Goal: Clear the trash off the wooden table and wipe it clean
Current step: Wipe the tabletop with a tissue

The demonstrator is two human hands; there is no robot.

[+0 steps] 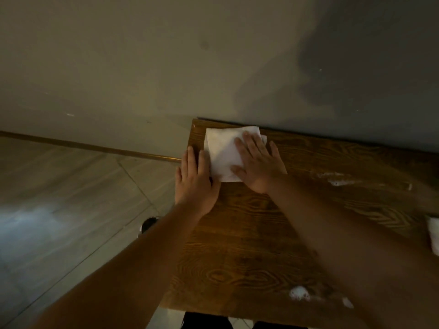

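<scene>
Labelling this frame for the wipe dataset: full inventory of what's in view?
table: 1, brown wood grain, against the wall, centre-right
tissue: 1, white, flat on the table's far left corner
scraps: 2 small white bits, near table edge
smears: whitish streaks, table right of the hands
white item: 1, cut off at the right edge, unclear what
wall: beige, shadowed grey on the right
floor: pale tiles, left
right hand: flat on the tissue
left hand: flat at the table's left edge, beside the tissue
</scene>
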